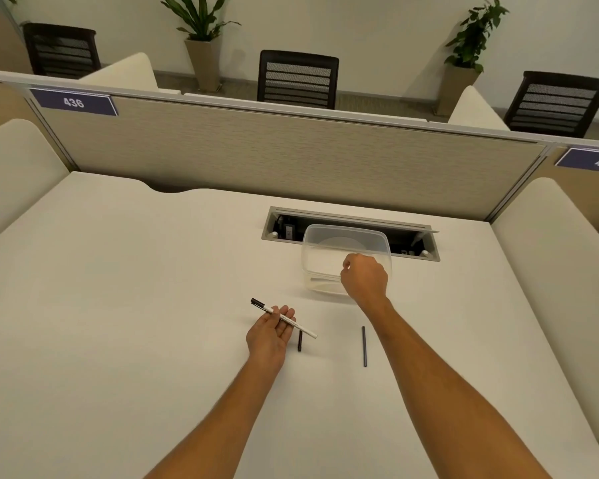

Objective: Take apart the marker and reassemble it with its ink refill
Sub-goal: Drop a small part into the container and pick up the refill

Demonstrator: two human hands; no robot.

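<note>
Centre frame, a white black-tipped marker barrel (267, 309) lies across the straight fingers of the upturned left hand (268, 335); the right hand (364, 278) curls over a clear plastic tub (346, 229), whether gripping I cannot tell.

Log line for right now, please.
left hand: palm up, carrying marker barrel | right hand: curled at clear container near rim, grip unclear | ink refill, short dark piece: on desk
</note>
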